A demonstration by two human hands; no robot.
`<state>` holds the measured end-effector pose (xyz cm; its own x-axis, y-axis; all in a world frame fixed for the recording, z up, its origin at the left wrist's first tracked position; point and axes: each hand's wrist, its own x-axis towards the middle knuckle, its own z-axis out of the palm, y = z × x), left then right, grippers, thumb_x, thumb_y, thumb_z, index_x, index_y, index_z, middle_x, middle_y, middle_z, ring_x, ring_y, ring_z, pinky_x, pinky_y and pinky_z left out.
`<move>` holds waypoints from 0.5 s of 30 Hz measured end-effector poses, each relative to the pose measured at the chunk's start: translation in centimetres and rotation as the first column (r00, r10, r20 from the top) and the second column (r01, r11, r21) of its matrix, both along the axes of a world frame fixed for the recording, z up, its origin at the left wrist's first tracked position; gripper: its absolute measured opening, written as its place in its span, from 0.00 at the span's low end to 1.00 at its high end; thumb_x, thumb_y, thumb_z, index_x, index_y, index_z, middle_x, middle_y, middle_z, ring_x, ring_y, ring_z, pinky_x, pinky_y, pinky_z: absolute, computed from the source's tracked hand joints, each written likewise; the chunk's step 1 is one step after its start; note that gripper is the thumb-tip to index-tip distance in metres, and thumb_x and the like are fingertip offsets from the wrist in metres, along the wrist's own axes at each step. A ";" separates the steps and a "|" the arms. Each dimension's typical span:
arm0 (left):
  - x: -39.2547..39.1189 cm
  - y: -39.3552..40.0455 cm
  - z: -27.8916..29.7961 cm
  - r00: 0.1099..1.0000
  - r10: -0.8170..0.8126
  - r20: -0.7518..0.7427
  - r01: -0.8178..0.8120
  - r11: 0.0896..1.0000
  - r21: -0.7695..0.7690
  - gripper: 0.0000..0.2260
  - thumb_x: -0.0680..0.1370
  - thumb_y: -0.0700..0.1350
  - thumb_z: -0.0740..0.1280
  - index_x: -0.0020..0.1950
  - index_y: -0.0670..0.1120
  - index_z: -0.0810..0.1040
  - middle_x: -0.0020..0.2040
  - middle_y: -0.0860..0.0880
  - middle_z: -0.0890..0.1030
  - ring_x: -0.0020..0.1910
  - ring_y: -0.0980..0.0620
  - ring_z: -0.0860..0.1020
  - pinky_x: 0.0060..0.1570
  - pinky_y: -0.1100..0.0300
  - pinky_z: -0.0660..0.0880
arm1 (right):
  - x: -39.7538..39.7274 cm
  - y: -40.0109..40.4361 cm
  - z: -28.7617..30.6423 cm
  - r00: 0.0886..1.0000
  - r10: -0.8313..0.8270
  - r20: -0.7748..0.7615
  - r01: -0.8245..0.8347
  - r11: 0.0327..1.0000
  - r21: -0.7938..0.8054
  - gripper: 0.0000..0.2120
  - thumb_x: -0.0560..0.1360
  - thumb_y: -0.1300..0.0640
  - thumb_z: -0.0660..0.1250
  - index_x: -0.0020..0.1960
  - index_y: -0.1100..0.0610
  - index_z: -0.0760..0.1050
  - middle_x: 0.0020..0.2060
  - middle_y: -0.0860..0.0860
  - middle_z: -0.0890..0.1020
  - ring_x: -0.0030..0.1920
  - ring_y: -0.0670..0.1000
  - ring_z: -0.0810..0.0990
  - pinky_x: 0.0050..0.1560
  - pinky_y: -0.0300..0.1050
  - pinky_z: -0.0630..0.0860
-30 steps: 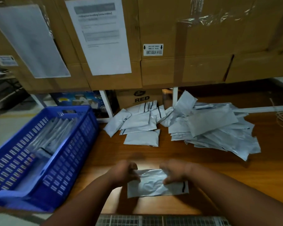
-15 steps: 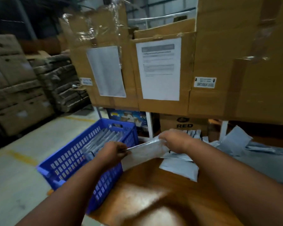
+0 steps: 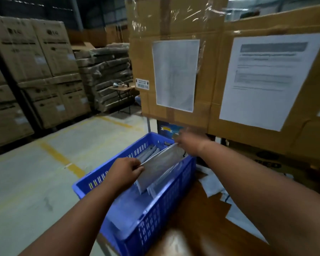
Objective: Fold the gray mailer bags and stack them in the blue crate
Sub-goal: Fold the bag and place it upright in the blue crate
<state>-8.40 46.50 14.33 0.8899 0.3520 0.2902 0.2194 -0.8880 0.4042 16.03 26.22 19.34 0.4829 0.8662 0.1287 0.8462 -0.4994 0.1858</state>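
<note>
Pinching a folded gray mailer bag [image 3: 161, 164] over the blue crate [image 3: 155, 215], left hand [image 3: 125, 171] at 7 o'clock, right hand [image 3: 189, 143] at 1 o'clock

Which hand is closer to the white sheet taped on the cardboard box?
Right. The right hand grips the mailer bag's far end, just below the white sheet; the left hand grips the near end, farther away.

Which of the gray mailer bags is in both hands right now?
The folded bag held upright over the blue crate, left hand and right hand pinching its top corners; the others stand ungripped in the crate.
</note>
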 end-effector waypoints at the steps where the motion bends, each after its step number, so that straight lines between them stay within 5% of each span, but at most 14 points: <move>1: 0.6 0.8 -0.8 1.000 -0.009 -0.017 0.009 1.000 -0.009 0.10 0.79 0.51 0.74 0.39 0.49 0.81 0.33 0.54 0.80 0.36 0.55 0.79 0.41 0.54 0.77 | 1.1 1.7 -0.8 1.000 -0.001 0.024 0.002 0.999 -0.054 0.05 0.82 0.51 0.65 0.53 0.44 0.79 0.51 0.49 0.78 0.54 0.58 0.80 0.52 0.53 0.79; 6: 3.5 2.4 -4.5 0.988 -0.089 -0.128 0.088 0.996 -0.016 0.14 0.79 0.54 0.72 0.40 0.46 0.80 0.36 0.50 0.82 0.38 0.51 0.80 0.41 0.53 0.76 | 3.4 6.2 -2.5 1.000 0.005 0.009 -0.001 0.934 -0.357 0.11 0.80 0.57 0.67 0.58 0.46 0.83 0.57 0.51 0.82 0.54 0.56 0.81 0.49 0.48 0.76; 9: 5.4 1.9 -6.5 0.960 -0.172 -0.221 0.167 0.985 -0.038 0.17 0.78 0.54 0.72 0.35 0.48 0.72 0.35 0.50 0.80 0.37 0.49 0.79 0.40 0.54 0.75 | 4.9 7.1 -4.2 0.998 -0.054 -0.030 0.034 0.883 -0.468 0.14 0.78 0.52 0.66 0.62 0.47 0.83 0.62 0.52 0.83 0.59 0.58 0.82 0.53 0.48 0.76; 13: 7.8 0.8 -8.7 0.932 -0.161 -0.323 0.166 0.986 -0.013 0.14 0.75 0.55 0.71 0.38 0.47 0.74 0.41 0.47 0.82 0.43 0.44 0.80 0.42 0.52 0.77 | 5.8 7.8 -7.1 0.998 0.024 0.060 0.017 0.798 -0.602 0.06 0.78 0.52 0.64 0.48 0.52 0.78 0.52 0.55 0.83 0.49 0.58 0.79 0.58 0.53 0.80; 15: 8.7 0.6 -9.6 0.920 -0.153 -0.360 0.166 0.986 0.004 0.14 0.74 0.56 0.70 0.43 0.45 0.79 0.45 0.45 0.84 0.48 0.41 0.82 0.43 0.52 0.78 | 5.8 8.1 -8.5 0.999 -0.017 0.038 0.037 0.774 -0.632 0.04 0.81 0.58 0.66 0.53 0.55 0.80 0.54 0.56 0.83 0.50 0.59 0.82 0.54 0.54 0.83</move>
<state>0.26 47.11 4.68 0.9801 0.1922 -0.0486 0.1980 -0.9350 0.2942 21.80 34.36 10.84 0.5124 0.7436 -0.4295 0.8234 -0.2837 0.4914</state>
